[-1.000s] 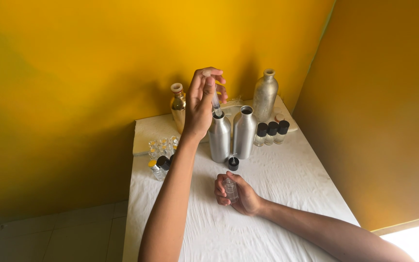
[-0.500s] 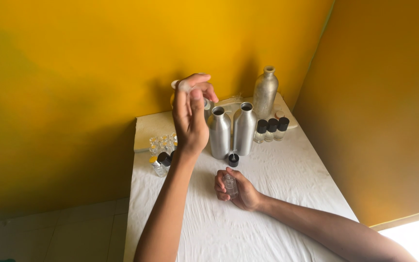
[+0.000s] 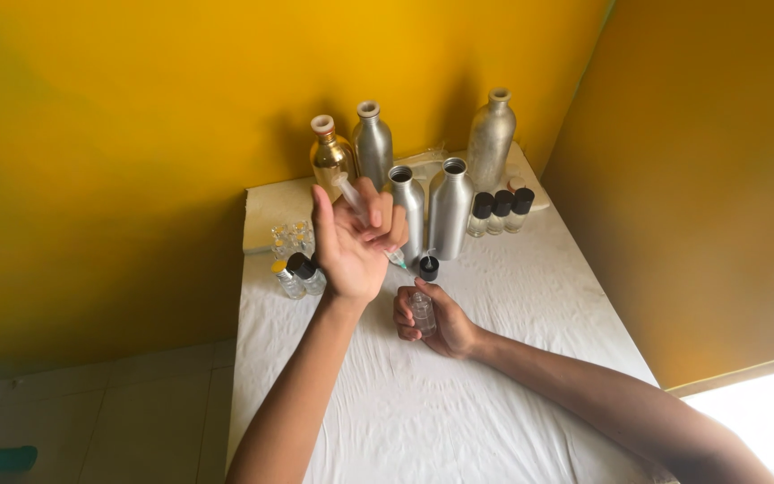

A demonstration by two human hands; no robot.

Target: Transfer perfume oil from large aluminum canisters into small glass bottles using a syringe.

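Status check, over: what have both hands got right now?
Left hand grips a syringe, tip angled down. Right hand grips a small clear bottle on the white cloth. Black cap stands just beyond.

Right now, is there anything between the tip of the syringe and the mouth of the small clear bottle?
Nothing visible. The clear plastic syringe in the left hand points down toward the small clear glass bottle in the right hand. The black cap stands behind, outside the gap.

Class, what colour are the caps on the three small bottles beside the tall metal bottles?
Black caps, head view.
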